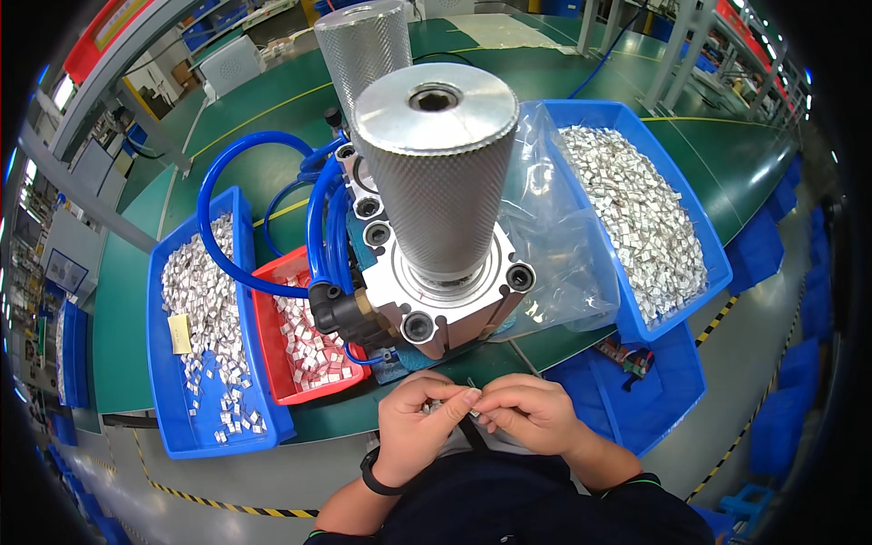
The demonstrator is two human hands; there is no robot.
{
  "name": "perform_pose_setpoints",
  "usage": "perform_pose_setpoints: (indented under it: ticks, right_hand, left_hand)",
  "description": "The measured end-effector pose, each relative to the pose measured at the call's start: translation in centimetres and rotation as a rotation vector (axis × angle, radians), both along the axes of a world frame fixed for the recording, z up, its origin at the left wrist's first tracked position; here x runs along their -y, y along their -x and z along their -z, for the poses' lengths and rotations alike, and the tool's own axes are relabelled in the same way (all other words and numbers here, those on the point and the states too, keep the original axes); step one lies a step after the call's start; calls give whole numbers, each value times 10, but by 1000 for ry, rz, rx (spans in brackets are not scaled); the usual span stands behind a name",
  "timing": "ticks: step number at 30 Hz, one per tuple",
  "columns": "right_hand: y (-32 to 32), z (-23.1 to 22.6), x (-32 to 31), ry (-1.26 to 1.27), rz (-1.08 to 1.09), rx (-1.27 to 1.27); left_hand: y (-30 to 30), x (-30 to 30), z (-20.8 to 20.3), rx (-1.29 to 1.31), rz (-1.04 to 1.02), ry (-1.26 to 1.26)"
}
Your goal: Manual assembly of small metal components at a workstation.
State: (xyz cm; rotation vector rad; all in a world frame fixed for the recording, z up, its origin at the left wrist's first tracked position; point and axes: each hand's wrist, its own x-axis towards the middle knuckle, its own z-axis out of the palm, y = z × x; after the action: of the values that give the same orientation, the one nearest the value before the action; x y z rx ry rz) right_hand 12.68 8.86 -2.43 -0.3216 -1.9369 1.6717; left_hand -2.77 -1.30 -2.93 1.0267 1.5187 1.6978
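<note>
Knurled cyl. [436,195]: nearest cam, silver metal, upright, hex-type hole in top; sits on machined block [434,318], blue hoses [213,218] to its L.
Small part [472,391]: btwn both hands' fingertips, near side of block, by counter [123,345] edge.
Axis: mostly hidden; visible sliver runs approx. near-to-far, far tip toward block; can't tell front end from back.
Look: tiny, thin, pale; detail too sm. to read.
L hand [420,427]: thumb + index clamped on small part; other fingers curled by whitish bits [432,406]; dark wristband [376,474].
R hand [534,418]: thumb + index together, tips on same part.
L side: blue bin [204,400] + red bin [318,392], both w/ sm. white pcs [204,282].
R side: clear plastic bag [568,263] beside 2nd blue bin [686,312], heaped w/ similar pcs.
</note>
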Motion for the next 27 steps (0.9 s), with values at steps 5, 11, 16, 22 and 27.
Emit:
perform_pose_setpoints:
  ticks: [5,11,16,22,27]
  right_hand:
    - [-36,-36,-4,-100,107,64]
    - [-132,-147,-74,-467,844,461]
    - [-104,-111,-23,-511,116,212]
    - [-77,-78,-20,-572,6,132]
    - [-45,-63,-21,-498,-87,137]
  left_hand:
    - [-21,-6,-17,56,72,31]
    - [-72,-22,-66,697,235,96]
    - [-108,-39,-79,748,298,283]
    - [-99,-37,-69,657,262,361]
    - [-60,-28,-59,902,414,414]
